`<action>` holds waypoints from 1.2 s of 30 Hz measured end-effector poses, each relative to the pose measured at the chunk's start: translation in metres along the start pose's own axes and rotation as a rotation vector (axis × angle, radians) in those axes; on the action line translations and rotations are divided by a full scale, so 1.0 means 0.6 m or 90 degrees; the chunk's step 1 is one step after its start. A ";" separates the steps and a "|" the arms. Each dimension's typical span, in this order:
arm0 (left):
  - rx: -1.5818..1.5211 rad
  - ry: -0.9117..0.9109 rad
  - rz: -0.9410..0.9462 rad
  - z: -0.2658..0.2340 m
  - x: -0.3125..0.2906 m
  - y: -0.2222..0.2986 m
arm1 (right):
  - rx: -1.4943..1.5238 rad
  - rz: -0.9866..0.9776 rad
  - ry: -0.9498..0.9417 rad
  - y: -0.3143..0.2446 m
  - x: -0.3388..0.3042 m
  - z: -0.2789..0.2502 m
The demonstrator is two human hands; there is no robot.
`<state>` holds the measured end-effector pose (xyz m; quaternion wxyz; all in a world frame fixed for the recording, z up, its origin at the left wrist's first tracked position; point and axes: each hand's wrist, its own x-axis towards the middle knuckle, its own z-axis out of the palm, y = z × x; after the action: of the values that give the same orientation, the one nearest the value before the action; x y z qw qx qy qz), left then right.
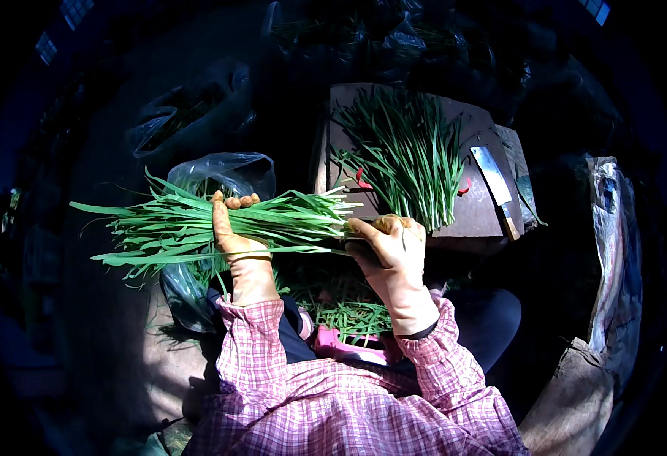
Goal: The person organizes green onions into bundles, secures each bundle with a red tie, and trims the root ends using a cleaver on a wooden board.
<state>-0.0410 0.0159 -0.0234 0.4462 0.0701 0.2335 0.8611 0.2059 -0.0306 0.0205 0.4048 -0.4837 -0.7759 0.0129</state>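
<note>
My left hand (243,254), in a tan glove, is closed around a thick bunch of garlic chives (167,222). The bunch lies sideways, with leaf tips fanning to the left and pale stem ends pointing right. At those ends my right hand (394,262), gloved too, is closed with its fingers curled. A single chive stalk runs into its fingertips along the bunch's near side. Beyond my right hand, a larger pile of garlic chives (409,156) rests on a brown board (466,222), stem ends toward me. Red ties show at the pile's two sides.
A cleaver (491,175) with a wooden handle lies at the board's right. Loose green leaves (356,318) fill a pink container (332,346) between my legs. Clear plastic bags (253,171) stand at the left. Wrinkled sheeting (607,251) stands at the right.
</note>
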 end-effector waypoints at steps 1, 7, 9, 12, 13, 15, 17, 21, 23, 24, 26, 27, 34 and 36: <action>0.011 0.025 -0.001 0.010 -0.011 -0.004 | 0.010 -0.018 -0.024 0.019 -0.007 0.018; 0.000 0.045 -0.086 -0.016 -0.014 -0.004 | 0.165 0.088 -0.004 0.053 -0.039 0.057; 0.024 0.082 -0.092 -0.017 -0.013 0.000 | 0.216 0.223 0.029 0.064 -0.057 0.049; 0.055 0.114 -0.061 -0.013 -0.012 0.005 | 0.291 0.223 0.097 0.074 -0.071 0.032; 0.065 0.117 -0.043 0.003 -0.023 0.000 | 0.325 0.146 0.091 0.056 -0.055 0.021; 0.056 0.111 -0.048 -0.005 -0.023 0.003 | 0.177 0.018 -0.058 0.033 -0.004 0.013; 0.056 0.127 -0.069 0.006 -0.034 -0.005 | 0.077 -0.048 -0.124 0.046 -0.016 0.032; 0.073 0.075 -0.081 -0.003 -0.034 0.000 | -0.003 -0.079 -0.226 0.048 -0.027 0.030; 0.069 0.097 -0.091 -0.008 -0.026 0.002 | 0.121 0.001 -0.214 0.053 -0.036 0.021; 0.068 0.116 -0.096 -0.016 -0.018 0.007 | 0.243 0.089 -0.171 0.059 -0.051 0.014; 0.079 0.143 -0.075 -0.016 -0.008 0.019 | 0.674 0.518 -0.097 0.046 -0.058 -0.004; 0.080 0.136 -0.069 -0.017 -0.003 0.023 | 0.679 0.546 -0.066 0.046 -0.049 -0.018; 0.061 0.150 -0.081 -0.004 -0.010 0.020 | 0.864 0.523 -0.177 0.036 -0.034 -0.023; 0.067 0.146 -0.072 0.000 -0.010 0.022 | 0.919 0.489 -0.199 0.046 -0.034 -0.026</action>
<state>-0.0470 0.0045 -0.0168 0.4602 -0.0188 0.3315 0.8234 0.2405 -0.0372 0.0068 0.4706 -0.3286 -0.4052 0.7115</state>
